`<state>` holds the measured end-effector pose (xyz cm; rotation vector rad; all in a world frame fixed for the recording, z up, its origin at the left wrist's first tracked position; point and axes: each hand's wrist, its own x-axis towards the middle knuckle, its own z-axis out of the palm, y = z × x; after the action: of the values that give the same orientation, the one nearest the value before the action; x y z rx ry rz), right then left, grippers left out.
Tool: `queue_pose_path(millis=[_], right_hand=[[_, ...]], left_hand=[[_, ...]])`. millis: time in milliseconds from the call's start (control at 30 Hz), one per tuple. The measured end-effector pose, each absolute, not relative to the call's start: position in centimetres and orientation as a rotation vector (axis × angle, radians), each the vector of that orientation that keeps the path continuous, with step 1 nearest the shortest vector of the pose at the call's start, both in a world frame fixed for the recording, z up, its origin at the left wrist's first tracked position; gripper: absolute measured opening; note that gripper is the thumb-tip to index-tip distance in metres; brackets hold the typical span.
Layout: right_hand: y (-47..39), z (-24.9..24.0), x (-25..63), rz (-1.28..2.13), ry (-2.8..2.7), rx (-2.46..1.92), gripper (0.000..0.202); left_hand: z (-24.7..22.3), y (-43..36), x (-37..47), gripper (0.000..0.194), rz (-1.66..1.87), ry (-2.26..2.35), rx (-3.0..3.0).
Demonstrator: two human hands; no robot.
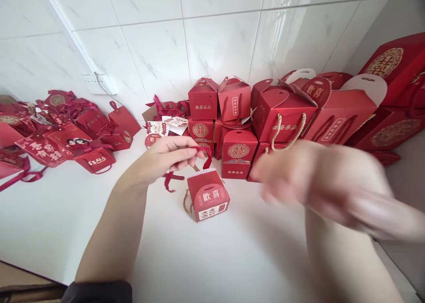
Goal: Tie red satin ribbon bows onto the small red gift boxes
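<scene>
My left hand [175, 157] is closed, with a red ribbon [207, 160] pinched between thumb and fingertips. Just below it, a small red gift box [210, 197] with white lettering stands upright on the white table, apart from the fingers. A twisted tan cord handle [186, 201] hangs at its left side. Another dark red ribbon piece [170, 181] lies on the table left of the box. Off to the right, my right hand [318, 179] is raised in front of the stacked boxes. Motion smears its fingers, so whether it holds anything is unclear.
Stacked small red boxes [239, 152] and larger ones with rope handles [283, 110] line the tiled wall. A pile of red boxes and ribbons [71, 135] covers the left side. Behind my left hand sits an open carton with ribbons [169, 106]. A wall socket [99, 85] has a cable.
</scene>
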<state>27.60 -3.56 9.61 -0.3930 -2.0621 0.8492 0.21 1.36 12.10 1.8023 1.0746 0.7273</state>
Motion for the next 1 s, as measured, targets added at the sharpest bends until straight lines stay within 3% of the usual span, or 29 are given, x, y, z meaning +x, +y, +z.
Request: queue_pose_path(millis=[67,167,267,500,700,833,1000], right_hand=[[-1.1,9.6,25.6,0.907,-1.782,-0.400,0.014],[0.9,7.9,23.4,1.184,-1.847,-0.388,0.037],[1.4,6.6,22.8,1.374,-1.884,-0.366,0.025],[-0.8,9.0,26.0,0.730,-1.781,-0.597,0.020],[-2.8,11.5,29.1,0.869,-2.641,-0.678,0.004],[-2.1,11.7,30.0,0.929,-2.485,-0.840,0.033],[0.5,9.5,27.7,1.113,-2.004,-0.763,0.033]], left_hand=[[12.2,0.8,0.7,0.023,0.661,1.025,1.857],[12.4,0.1,1.2,0.033,0.606,0.974,1.946],[12.5,-0.2,1.2,0.038,0.617,0.961,1.961],[12.1,1.3,0.0,0.031,0.654,1.025,1.823],[11.0,3.3,-0.6,0.023,0.785,1.011,1.713],[11.3,2.8,-0.3,0.020,0.562,1.021,1.840],[11.4,1.4,1.5,0.019,0.421,0.866,1.932]])
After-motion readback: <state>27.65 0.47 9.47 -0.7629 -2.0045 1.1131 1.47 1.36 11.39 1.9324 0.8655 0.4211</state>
